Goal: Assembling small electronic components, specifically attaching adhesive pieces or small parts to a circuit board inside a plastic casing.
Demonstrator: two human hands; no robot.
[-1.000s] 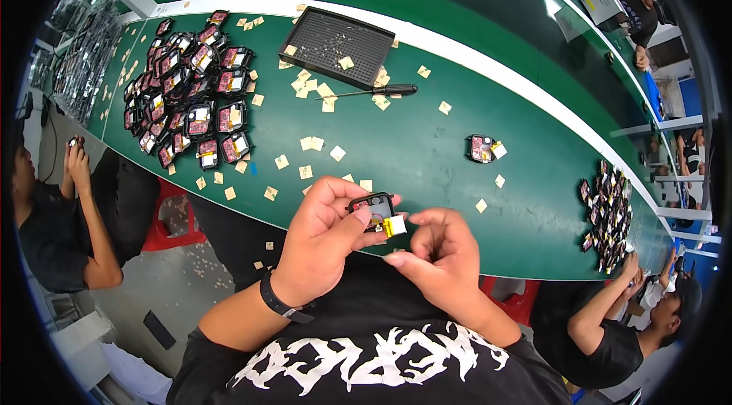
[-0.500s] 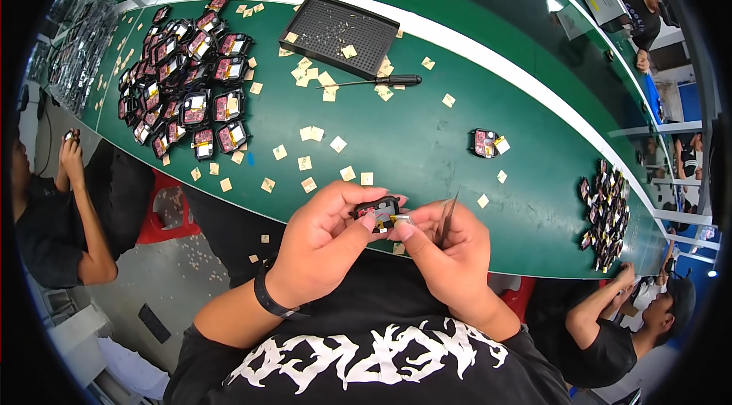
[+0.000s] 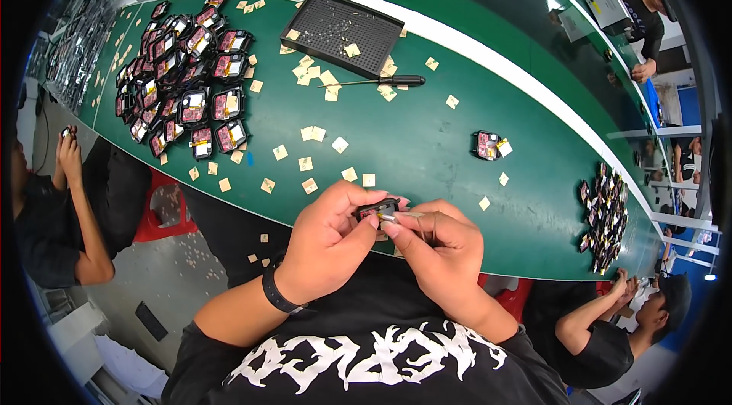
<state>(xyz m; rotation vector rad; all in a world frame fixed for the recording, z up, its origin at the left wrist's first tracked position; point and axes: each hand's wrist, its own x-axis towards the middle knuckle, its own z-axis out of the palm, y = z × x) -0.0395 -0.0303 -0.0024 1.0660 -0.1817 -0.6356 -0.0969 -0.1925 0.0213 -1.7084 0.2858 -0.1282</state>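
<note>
My left hand grips a small black electronic module at the near edge of the green table. Pressed against it, my right hand pinches the module's right end, with thin metal tweezers lying along its fingers. The module shows a reddish face; most of it is hidden by my fingers. A black band sits on my left wrist.
A pile of similar modules lies at the table's far left, one single module right of centre, another pile at the right end. A black perforated tray, a screwdriver and several tan squares are scattered about. Other people sit left and right.
My hands drew closer together over the module. The white and yellow part seen at its right end a second ago is now covered by my right fingers.
</note>
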